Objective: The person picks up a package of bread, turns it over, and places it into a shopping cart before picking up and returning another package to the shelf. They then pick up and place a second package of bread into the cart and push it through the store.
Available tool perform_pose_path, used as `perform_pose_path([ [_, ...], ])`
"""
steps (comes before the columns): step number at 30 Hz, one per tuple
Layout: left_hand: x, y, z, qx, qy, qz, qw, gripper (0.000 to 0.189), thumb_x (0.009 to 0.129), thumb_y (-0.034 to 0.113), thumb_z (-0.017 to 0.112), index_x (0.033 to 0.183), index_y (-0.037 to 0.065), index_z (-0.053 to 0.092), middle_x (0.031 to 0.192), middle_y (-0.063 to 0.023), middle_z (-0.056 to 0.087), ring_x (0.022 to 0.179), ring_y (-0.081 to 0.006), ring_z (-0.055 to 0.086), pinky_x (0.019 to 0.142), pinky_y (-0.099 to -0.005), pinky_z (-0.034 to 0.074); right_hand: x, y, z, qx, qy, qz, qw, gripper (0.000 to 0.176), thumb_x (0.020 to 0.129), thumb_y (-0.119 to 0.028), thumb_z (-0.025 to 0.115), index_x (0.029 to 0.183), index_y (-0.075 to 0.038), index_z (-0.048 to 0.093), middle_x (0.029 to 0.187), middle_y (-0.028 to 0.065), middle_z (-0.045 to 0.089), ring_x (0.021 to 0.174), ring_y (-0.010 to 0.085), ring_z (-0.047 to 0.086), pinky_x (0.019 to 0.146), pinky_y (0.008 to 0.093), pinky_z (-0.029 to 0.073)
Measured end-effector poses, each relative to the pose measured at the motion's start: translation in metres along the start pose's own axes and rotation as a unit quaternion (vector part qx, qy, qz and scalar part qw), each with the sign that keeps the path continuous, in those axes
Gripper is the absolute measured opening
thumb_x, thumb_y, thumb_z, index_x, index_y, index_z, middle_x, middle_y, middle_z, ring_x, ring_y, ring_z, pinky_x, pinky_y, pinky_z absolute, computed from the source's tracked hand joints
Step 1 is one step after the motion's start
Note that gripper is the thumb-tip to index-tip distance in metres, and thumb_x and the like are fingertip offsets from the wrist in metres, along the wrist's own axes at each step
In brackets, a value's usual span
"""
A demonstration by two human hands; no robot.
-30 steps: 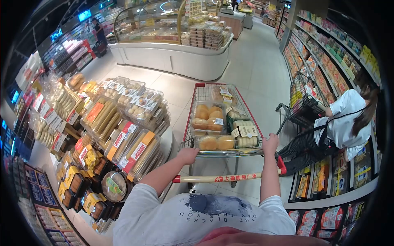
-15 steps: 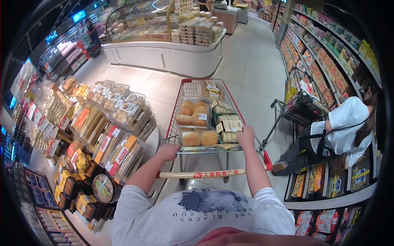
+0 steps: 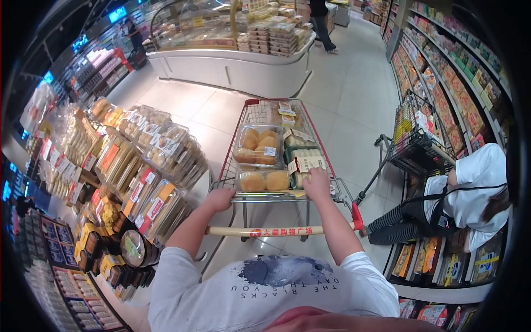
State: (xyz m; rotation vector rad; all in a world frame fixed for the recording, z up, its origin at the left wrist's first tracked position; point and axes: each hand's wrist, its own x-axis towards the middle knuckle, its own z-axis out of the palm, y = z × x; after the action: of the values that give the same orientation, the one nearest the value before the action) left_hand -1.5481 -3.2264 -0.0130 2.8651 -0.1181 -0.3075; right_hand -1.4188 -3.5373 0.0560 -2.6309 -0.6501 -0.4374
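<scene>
My left hand (image 3: 222, 199) is curled around the near left corner of the shopping cart (image 3: 278, 231). My right hand (image 3: 317, 185) reaches over the cart's near rim, its fingers closed at the near right corner of a labelled food package (image 3: 305, 164) in a dark green tray. Its fingertips are partly hidden. To the left of that package lie a clear box of golden buns (image 3: 258, 145) and a smaller box with two buns (image 3: 264, 181). Another labelled package (image 3: 298, 136) and a clear box (image 3: 281, 112) sit farther forward in the cart.
A display of packaged breads (image 3: 160, 133) stands close on the left. A white counter (image 3: 227, 74) curves across ahead. At right, a person in a white top (image 3: 470, 193) crouches by a black cart (image 3: 417, 135) and shelves. Another person's legs (image 3: 323, 33) show ahead.
My right hand has shifted left, from the cart's near right corner onto the package. The view has turned slightly left. A walking person has come into view by the counter.
</scene>
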Motion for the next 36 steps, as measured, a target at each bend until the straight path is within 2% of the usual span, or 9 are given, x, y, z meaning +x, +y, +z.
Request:
perform_pose_path([
  [3,0.01,-0.002,-0.002,0.002,0.008,-0.011,1.0,0.029,0.071,0.013,0.057,0.098,0.01,0.048,0.09,-0.012,0.059,0.084,-0.0328,0.058,0.072,-0.0438,0.046,0.013,0.002,0.001,0.006,0.002,-0.009,1.0,0.021,0.07,-0.019,0.056,0.084,-0.003,0.057,0.086,0.0139,0.053,0.088,0.031,0.051,0.081,0.0442,0.039],
  [6,0.019,0.001,-0.008,-0.016,0.015,-0.009,1.0,0.021,0.071,0.008,0.053,0.092,0.007,0.05,0.089,-0.0137,0.058,0.085,-0.0332,0.058,0.072,-0.0443,0.046,0.026,0.01,0.006,0.008,0.001,-0.01,1.0,0.021,0.069,-0.018,0.056,0.084,-0.003,0.057,0.085,0.0136,0.053,0.088,0.0309,0.051,0.08,0.0442,0.039],
  [17,0.072,-0.024,-0.02,-0.028,0.013,0.019,0.999,0.027,0.07,0.013,0.058,0.095,0.007,0.05,0.091,-0.0128,0.058,0.086,-0.0322,0.058,0.073,-0.0433,0.046,0.091,0.034,0.016,0.004,-0.003,0.041,0.999,0.021,0.07,-0.018,0.057,0.082,-0.002,0.059,0.087,0.0154,0.056,0.088,0.0326,0.052,0.079,0.0447,0.04],
  [23,0.092,-0.047,-0.032,-0.047,0.018,0.02,0.999,0.027,0.069,0.012,0.06,0.094,0.007,0.051,0.093,-0.0132,0.058,0.088,-0.0325,0.057,0.075,-0.0428,0.046,0.129,0.052,0.038,-0.031,0.02,0.107,0.994,0.018,0.068,-0.016,0.058,0.078,-0.001,0.059,0.081,0.0174,0.057,0.083,0.0346,0.054,0.074,0.0427,0.044],
  [24,0.097,-0.051,-0.034,-0.05,0.022,0.02,0.998,0.027,0.068,0.011,0.06,0.094,0.007,0.051,0.093,-0.0131,0.058,0.088,-0.0325,0.057,0.075,-0.0427,0.046,0.137,0.056,0.04,-0.036,0.031,0.119,0.992,0.018,0.068,-0.016,0.058,0.077,-0.001,0.058,0.081,0.0173,0.057,0.081,0.0346,0.054,0.073,0.043,0.044],
  [25,0.101,-0.052,-0.04,-0.041,0.024,0.034,0.998,0.031,0.071,0.012,0.056,0.101,0.007,0.051,0.094,-0.0124,0.06,0.088,-0.0309,0.059,0.074,-0.0427,0.047,0.144,0.06,0.042,-0.042,0.042,0.131,0.99,0.017,0.067,-0.016,0.058,0.076,-0.001,0.058,0.08,0.0173,0.057,0.08,0.0346,0.055,0.073,0.0432,0.044],
  [29,0.117,-0.062,-0.055,-0.062,0.02,0.021,0.998,0.028,0.071,0.01,0.055,0.099,0.005,0.052,0.093,-0.0137,0.061,0.089,-0.031,0.059,0.075,-0.0422,0.047,0.172,0.085,0.059,-0.071,0.094,0.145,0.982,0.016,0.067,-0.017,0.057,0.073,-0.001,0.057,0.077,0.017,0.057,0.076,0.0347,0.055,0.07,0.0436,0.045],
  [31,0.124,-0.063,-0.06,-0.065,0.018,0.02,0.998,0.028,0.071,0.01,0.055,0.098,0.005,0.053,0.092,-0.0138,0.061,0.088,-0.0311,0.059,0.075,-0.0422,0.047,0.182,0.083,0.051,-0.073,0.046,0.176,0.981,0.018,0.069,-0.018,0.056,0.078,-0.002,0.058,0.082,0.0161,0.056,0.082,0.0347,0.054,0.074,0.0446,0.043],
  [36,0.144,-0.067,-0.059,-0.067,0.027,0.007,0.997,0.028,0.07,0.009,0.055,0.098,0.004,0.054,0.093,-0.0142,0.061,0.087,-0.0314,0.06,0.074,-0.0424,0.048,0.206,0.092,0.056,-0.079,0.036,0.151,0.985,0.016,0.07,-0.016,0.054,0.076,-0.001,0.056,0.081,0.0169,0.055,0.081,0.0349,0.053,0.073,0.0451,0.042],
])
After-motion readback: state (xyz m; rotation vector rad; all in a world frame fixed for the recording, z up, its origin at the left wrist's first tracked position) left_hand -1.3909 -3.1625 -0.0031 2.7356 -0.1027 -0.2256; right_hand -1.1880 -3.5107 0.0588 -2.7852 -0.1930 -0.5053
